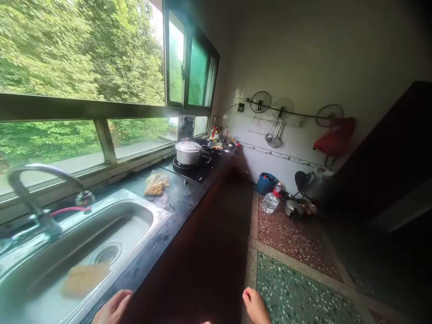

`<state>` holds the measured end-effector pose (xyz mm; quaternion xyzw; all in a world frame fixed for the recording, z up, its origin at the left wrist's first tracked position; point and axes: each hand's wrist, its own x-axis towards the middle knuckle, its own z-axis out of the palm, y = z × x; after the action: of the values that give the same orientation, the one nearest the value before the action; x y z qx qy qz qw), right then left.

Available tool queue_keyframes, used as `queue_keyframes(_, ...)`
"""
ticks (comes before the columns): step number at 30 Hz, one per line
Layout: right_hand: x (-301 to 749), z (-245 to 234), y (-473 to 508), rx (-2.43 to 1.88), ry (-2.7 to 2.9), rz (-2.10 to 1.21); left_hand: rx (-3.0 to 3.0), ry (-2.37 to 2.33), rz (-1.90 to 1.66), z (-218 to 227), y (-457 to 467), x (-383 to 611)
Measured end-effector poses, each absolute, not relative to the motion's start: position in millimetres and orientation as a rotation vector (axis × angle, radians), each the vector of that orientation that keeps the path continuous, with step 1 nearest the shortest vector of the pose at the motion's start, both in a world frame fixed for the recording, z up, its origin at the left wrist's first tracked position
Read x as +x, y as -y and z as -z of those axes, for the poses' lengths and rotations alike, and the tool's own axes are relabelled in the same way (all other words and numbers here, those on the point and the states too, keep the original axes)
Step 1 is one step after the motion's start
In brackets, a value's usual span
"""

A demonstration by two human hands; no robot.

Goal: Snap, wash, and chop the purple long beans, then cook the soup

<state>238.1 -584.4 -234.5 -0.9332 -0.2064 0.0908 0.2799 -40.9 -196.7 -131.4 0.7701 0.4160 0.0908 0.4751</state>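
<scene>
My left hand (113, 308) shows at the bottom edge, by the front rim of the steel sink (158, 213). Its fingers are stretched out and hold nothing. My right hand (256, 307) hangs over the floor in front of the dark counter (189, 193); only part of it shows and its fingers are not clear. A yellowish sponge or cloth (84, 276) lies in the sink basin near the drain (107, 253). The curved tap (30, 189) stands at the left behind the sink.
Farther along the counter lie a yellow cloth (155, 184) and a lidded metal pot (187, 152) on a stove, with bottles beyond. On the floor are a water bottle (270, 202), a blue bucket (265, 182) and pots. A dark cabinet (388, 153) stands at the right.
</scene>
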Motion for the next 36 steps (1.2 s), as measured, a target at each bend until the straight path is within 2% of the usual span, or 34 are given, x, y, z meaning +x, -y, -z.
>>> queue_keyframes(7,377,214,622,-2.332,0.124,-0.262,1.962,-0.634,-0.095,75,150,189)
queue_keyframes(12,530,175,606,-2.075,-0.003,-0.223,1.978,-0.477,-0.091,51,133,353)
queue_keyframes(18,715,81,437,-1.856,0.471,-0.362,1.670,-0.644,-0.155,39,119,496)
queue_keyframes(21,763,25,319,-1.875,0.855,-0.450,1.401,-0.762,-0.201,27,108,550)
queue_keyframes(25,794,-28,180,-1.987,1.212,-0.386,1.095,-0.824,-0.313,18,73,619)
queue_keyframes(29,814,-42,84,-2.102,1.282,-0.352,0.769,-0.824,-0.373,20,28,681)
queue_keyframes(36,849,-20,14,-1.945,1.426,-0.673,0.345,-0.486,-0.362,23,-10,736)
